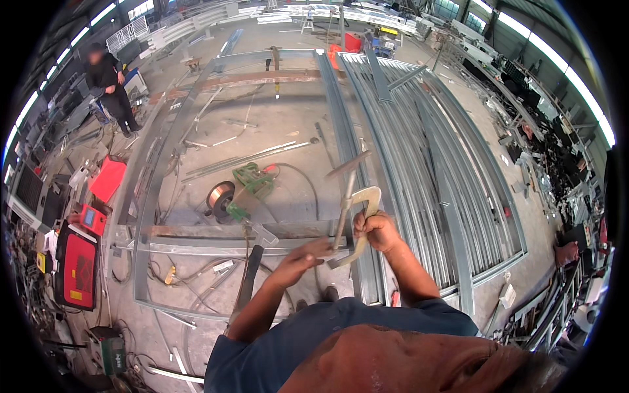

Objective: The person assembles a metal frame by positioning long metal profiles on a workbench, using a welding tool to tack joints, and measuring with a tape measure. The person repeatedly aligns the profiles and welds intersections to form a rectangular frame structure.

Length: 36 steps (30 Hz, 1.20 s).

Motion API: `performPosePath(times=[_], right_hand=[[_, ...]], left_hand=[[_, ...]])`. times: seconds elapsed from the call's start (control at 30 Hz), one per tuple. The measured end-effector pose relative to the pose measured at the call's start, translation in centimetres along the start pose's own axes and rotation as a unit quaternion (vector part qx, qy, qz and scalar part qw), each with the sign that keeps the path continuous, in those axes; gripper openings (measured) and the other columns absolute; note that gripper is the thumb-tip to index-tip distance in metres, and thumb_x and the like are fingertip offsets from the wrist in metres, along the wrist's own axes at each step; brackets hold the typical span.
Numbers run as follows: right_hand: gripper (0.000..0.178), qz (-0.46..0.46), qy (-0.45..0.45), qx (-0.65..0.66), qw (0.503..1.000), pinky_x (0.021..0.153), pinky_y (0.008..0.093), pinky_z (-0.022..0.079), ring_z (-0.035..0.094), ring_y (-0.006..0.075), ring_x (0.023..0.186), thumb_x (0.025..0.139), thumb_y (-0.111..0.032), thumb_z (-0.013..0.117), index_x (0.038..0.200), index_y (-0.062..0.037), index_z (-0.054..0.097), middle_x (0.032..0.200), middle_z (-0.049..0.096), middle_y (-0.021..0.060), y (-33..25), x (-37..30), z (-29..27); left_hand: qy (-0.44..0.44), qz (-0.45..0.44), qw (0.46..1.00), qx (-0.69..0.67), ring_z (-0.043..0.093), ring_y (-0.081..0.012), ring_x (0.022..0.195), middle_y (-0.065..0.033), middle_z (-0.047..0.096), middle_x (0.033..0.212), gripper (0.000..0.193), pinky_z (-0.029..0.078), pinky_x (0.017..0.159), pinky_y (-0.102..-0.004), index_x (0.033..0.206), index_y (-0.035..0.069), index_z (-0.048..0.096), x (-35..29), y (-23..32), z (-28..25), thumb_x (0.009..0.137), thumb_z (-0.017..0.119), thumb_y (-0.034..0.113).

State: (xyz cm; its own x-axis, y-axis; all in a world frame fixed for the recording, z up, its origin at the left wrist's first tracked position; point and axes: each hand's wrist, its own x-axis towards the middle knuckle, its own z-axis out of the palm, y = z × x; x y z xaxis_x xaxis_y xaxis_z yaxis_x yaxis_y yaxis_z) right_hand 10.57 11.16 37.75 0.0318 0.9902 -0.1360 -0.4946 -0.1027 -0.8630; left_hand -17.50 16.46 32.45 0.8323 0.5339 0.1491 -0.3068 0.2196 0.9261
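My right hand (375, 230) is closed round the frame of a G-clamp (371, 196), held up in front of me over the steel beams. The clamp's long screw stands nearly upright, with its slanted crossbar handle at the top. My left hand (304, 257) is beside the lower end of the screw, its fingers stretched toward it and slightly blurred. Whether those fingertips touch the screw I cannot make out. Below, a large rectangular steel frame (141, 262) spreads out. A tool with a black handle (249, 275) leans near my left forearm.
A green wire feeder (252, 180) with a copper wire spool (221, 195) sits inside the frame. Slatted metal panels (432, 177) lie at right. Red-fronted equipment (77, 265) stands at left, and cables cross the floor. A person (108, 85) stands at the far left.
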Motion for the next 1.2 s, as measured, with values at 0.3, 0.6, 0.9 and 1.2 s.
performPosePath(times=[0.3,0.6,0.9,1.2], right_hand=[[0.012,0.043,-0.119,0.426,0.896,0.086,0.0479,0.051,0.057,0.0221,0.076,0.075,-0.007,0.058,0.085,-0.0108,0.063,0.083,0.057,0.0017,8.6,0.0,1.1],[0.034,-0.007,-0.027,0.273,0.962,0.097,0.0446,0.045,0.061,0.0249,0.108,0.085,-0.021,0.065,0.118,-0.0106,0.065,0.108,0.066,0.0066,9.0,-0.8,2.5],[0.062,-0.035,0.263,-0.176,0.948,0.079,0.0308,0.047,0.060,0.0166,0.088,0.090,-0.059,0.070,0.111,0.0001,0.070,0.098,0.066,0.0068,2.9,3.2,-0.9],[0.038,-0.016,0.245,0.092,0.965,0.064,0.0298,0.048,0.061,0.0147,0.074,0.090,-0.036,0.078,0.102,-0.0023,0.067,0.086,0.066,0.0040,5.3,3.8,-2.6]], left_hand=[[0.070,-0.015,0.978,-0.197,0.054,-0.0209,0.125,-0.0084,0.060,0.131,0.064,0.040,0.105,-0.0355,0.142,0.001,0.048,-0.4,-1.6,2.9,0.103,0.051,0.051],[0.337,0.023,0.933,0.122,0.064,-0.0132,0.081,-0.0053,0.074,0.087,0.021,0.051,0.078,-0.0291,0.105,-0.002,0.076,-2.6,-0.1,5.2,0.095,0.067,0.014],[0.316,0.001,0.865,0.389,0.074,-0.0245,0.081,-0.0162,0.076,0.093,0.023,0.056,0.074,-0.0351,0.103,0.000,0.077,-5.2,0.8,4.9,0.084,0.076,0.014],[0.302,0.042,0.859,0.412,0.075,-0.0250,0.082,-0.0144,0.077,0.096,0.017,0.058,0.073,-0.0352,0.099,0.000,0.074,-6.1,-0.8,5.6,0.085,0.075,0.008]])
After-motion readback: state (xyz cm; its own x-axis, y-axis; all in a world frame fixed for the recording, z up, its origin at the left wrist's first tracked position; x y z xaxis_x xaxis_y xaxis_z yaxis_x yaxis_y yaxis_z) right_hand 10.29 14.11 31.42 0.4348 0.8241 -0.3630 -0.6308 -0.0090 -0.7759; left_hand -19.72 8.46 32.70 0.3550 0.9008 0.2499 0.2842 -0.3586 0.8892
